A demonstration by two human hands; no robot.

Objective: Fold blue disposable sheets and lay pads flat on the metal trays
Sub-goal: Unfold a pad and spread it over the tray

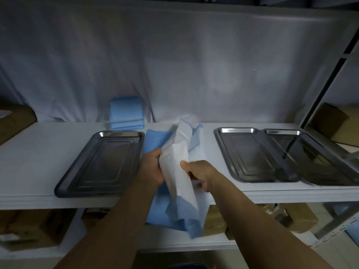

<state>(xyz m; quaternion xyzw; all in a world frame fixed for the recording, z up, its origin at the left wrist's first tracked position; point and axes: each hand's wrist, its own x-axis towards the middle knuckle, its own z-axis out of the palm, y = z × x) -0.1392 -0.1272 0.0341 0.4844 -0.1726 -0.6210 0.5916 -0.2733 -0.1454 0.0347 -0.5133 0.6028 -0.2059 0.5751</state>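
The sheet (175, 162) hangs just right of the left tray (101, 164), bunched, one end drooping past the edge of the smooth white shelf (38, 152). It looks light, limp and quick to crease (white one side, blue the other), best taken by its corners. The left hand (150, 167) and right hand (198, 171) each curl round its middle. Behind the tray sits a folded stack (126, 115); two more trays (252, 156) lie well right in the dim room.
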